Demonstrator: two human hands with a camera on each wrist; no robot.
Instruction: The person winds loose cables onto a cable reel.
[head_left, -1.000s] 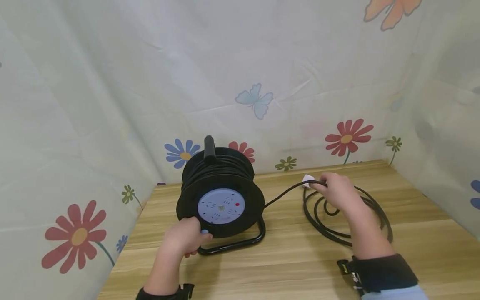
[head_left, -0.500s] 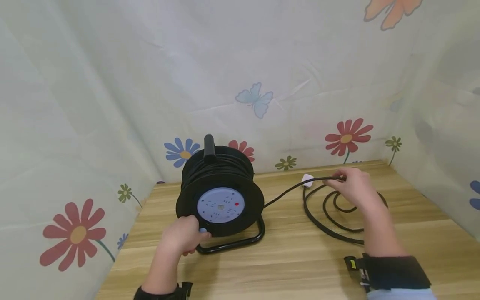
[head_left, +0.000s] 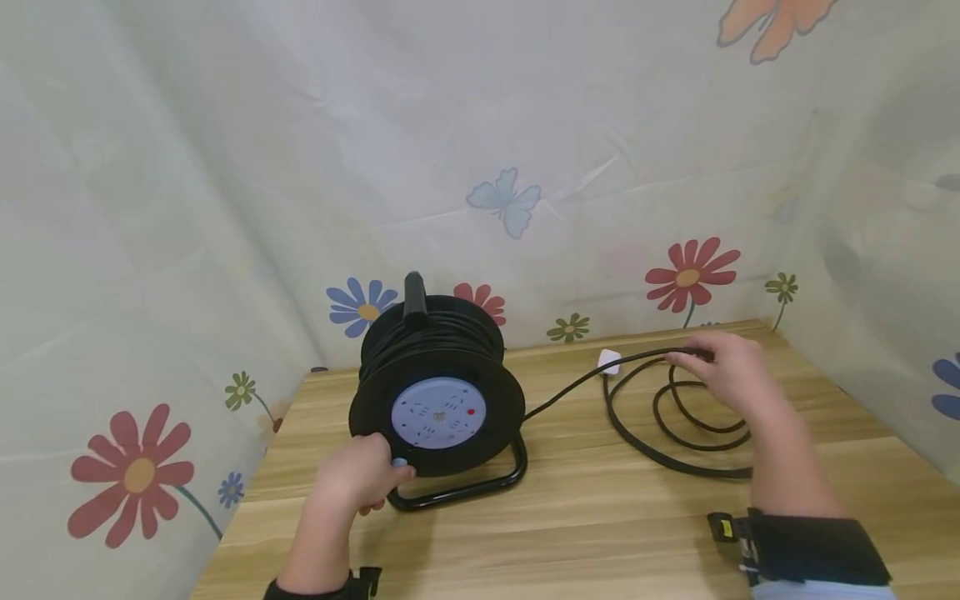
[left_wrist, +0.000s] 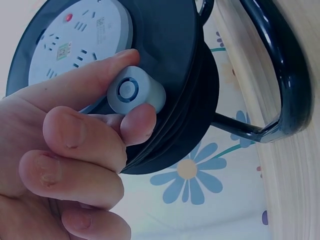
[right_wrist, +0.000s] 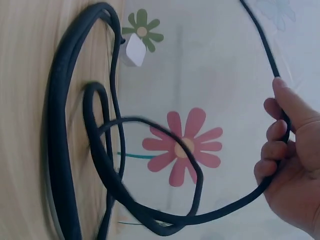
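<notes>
A black cable reel (head_left: 435, 392) with a pale blue socket face (head_left: 438, 412) stands on its tubular frame at the table's left. My left hand (head_left: 360, 473) pinches the light blue crank knob (left_wrist: 136, 91) at the reel's lower left rim, thumb and index finger around it, the other fingers curled below. On the right, my right hand (head_left: 731, 367) holds the black cable (right_wrist: 240, 204) raised above the table, fingers curled round it. From there the cable runs left to the reel; the rest lies in loose loops below the hand. Its white plug (head_left: 609, 362) lies behind the loops.
The wooden table (head_left: 570, 517) meets a flower-printed curtain (head_left: 570, 275) at the back and both sides. The reel's black carrying handle (head_left: 415, 300) points up near the curtain. Table surface shows between the reel's frame and the cable loops.
My right hand has slid rightward along the cable, lifting more of it, and the loops beneath have loosened and shifted. The left hand stays on the knob and the reel keeps its place.
</notes>
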